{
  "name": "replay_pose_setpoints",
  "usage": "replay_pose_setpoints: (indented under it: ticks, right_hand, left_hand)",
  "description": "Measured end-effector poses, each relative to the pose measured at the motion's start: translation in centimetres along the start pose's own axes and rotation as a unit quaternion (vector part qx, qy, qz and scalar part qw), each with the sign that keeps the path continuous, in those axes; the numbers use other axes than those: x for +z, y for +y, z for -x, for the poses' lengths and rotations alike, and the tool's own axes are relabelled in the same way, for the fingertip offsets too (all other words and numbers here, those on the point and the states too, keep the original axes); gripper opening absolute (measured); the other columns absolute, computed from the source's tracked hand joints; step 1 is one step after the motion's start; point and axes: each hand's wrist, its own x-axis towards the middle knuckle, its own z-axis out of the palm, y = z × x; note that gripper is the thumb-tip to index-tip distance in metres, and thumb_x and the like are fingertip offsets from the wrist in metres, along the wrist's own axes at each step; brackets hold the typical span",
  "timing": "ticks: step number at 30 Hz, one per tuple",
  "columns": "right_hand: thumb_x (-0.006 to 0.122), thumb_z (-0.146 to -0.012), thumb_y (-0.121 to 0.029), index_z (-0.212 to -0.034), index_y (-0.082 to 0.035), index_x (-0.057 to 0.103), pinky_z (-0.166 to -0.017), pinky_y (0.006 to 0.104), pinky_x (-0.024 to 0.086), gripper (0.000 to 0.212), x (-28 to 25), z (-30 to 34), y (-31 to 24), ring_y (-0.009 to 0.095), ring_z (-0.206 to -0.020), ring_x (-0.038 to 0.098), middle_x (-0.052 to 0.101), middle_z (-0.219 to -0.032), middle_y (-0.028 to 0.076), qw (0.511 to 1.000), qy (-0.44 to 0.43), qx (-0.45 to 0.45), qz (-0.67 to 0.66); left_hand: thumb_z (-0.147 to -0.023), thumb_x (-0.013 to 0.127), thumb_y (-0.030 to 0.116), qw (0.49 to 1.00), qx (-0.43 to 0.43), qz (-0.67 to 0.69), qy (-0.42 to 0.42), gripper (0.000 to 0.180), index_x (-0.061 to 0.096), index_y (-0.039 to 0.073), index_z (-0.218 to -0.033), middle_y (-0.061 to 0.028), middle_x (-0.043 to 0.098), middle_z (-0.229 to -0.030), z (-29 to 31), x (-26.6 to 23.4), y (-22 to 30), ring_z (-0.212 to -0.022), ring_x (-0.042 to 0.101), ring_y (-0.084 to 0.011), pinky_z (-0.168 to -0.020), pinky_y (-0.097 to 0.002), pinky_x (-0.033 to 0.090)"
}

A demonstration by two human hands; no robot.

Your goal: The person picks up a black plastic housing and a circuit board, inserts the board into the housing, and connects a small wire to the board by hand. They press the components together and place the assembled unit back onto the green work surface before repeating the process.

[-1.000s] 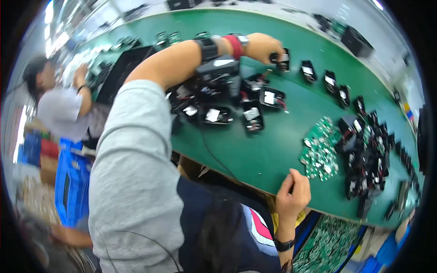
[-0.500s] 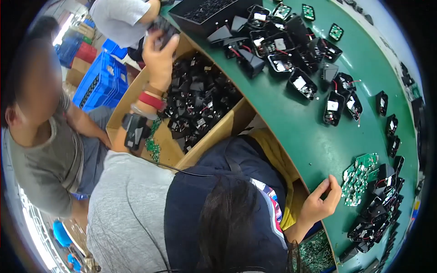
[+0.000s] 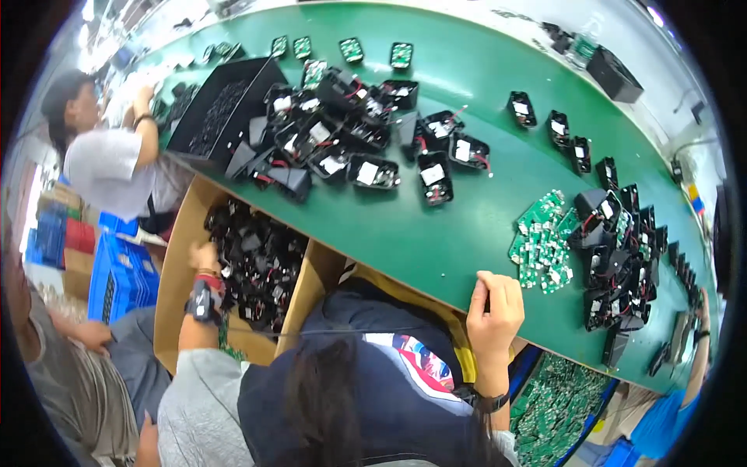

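My left hand (image 3: 204, 257) is down at the left side of a cardboard box (image 3: 177, 300), beside a heap of black plastic casings (image 3: 261, 261) with red wires. Its fingers are small and partly hidden, so whether it holds a casing cannot be made out. My right hand (image 3: 498, 307) is at the near edge of the green table (image 3: 373, 237), its fingers curled in and nothing visible in them. Just right of it lies a pile of green circuit boards (image 3: 542, 249). Several open black casings (image 3: 366, 171) with white parts and red wires spread over the table ahead.
A black bin (image 3: 268, 82) of small black parts stands at the far left of the table. More casings (image 3: 615, 265) are heaped on the right. Below the edge is a crate of circuit boards (image 3: 556, 401). People sit to the left; another person's arm (image 3: 700, 350) reaches in at right.
My left hand, which was raised with a black casing beside the table, has come down into the cardboard box. The view has turned right. My right hand's fingers have folded in.
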Motion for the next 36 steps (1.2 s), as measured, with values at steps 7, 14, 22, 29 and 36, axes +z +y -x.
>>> replay_pose_setpoints:
  ticks: [7, 14, 22, 29, 36]
  right_hand:
    - [0.061, -0.076, 0.005, -0.089, -0.002, 0.061, -0.062, 0.0359, 0.045, 0.015, 0.3, -0.3, 0.2, 0.028, -0.070, 0.056, 0.058, -0.078, 0.011, 0.999, 0.019, -0.016, 0.030]
    - [0.062, -0.075, 0.005, -0.090, -0.003, 0.061, -0.060, 0.0358, 0.045, 0.017, 0.4, 0.2, 0.8, 0.027, -0.068, 0.056, 0.057, -0.076, 0.011, 0.997, 0.049, -0.005, 0.051]
    - [0.063, -0.073, 0.004, -0.089, -0.003, 0.062, -0.058, 0.0358, 0.045, 0.018, 0.0, 0.3, 0.1, 0.026, -0.067, 0.056, 0.058, -0.075, 0.009, 0.999, 0.040, -0.006, 0.029]
    - [0.063, -0.074, 0.001, -0.087, -0.004, 0.061, -0.057, 0.0359, 0.042, 0.014, 0.3, -0.6, 0.0, 0.025, -0.066, 0.053, 0.053, -0.073, 0.008, 0.996, 0.018, 0.026, 0.078]
    - [0.063, -0.077, 0.000, -0.088, -0.002, 0.063, -0.059, 0.0263, 0.042, 0.011, -1.6, -0.9, 0.2, 0.014, -0.067, 0.055, 0.059, -0.076, 0.004, 0.988, -0.052, 0.110, -0.097]
  left_hand:
    - [-0.082, 0.064, 0.011, 0.833, 0.338, 0.420, 0.126, 0.047, 0.046, -0.008, -0.121, -0.0206, 0.051, -0.122, -2.2, -12.4, 32.8, -0.110, 0.051, -0.0254, -0.093, -0.0330, 0.042]
    - [-0.073, 0.068, 0.006, 0.493, 0.804, 0.314, -0.108, 0.033, 0.061, 0.000, -0.104, -0.0140, 0.066, -0.094, 14.1, -6.1, 61.0, -0.083, 0.064, -0.0196, -0.076, -0.0307, 0.050]
    - [-0.074, 0.069, 0.013, 0.361, 0.896, -0.005, -0.260, 0.063, 0.047, 0.021, -0.133, -0.0180, 0.041, -0.138, 21.4, 9.2, 66.6, -0.111, 0.053, -0.0391, -0.094, -0.0408, 0.047]
    - [-0.065, 0.074, 0.013, 0.427, 0.891, -0.074, -0.134, 0.052, 0.052, 0.008, -0.112, -0.0111, 0.051, -0.104, 24.0, 7.4, 65.4, -0.097, 0.055, -0.0304, -0.079, -0.0409, 0.050]
    - [-0.071, 0.070, 0.011, 0.382, 0.915, 0.085, -0.096, 0.051, 0.043, 0.007, -0.115, -0.0113, 0.056, -0.102, 25.7, 0.6, 62.1, -0.085, 0.064, -0.0294, -0.068, -0.0368, 0.053]
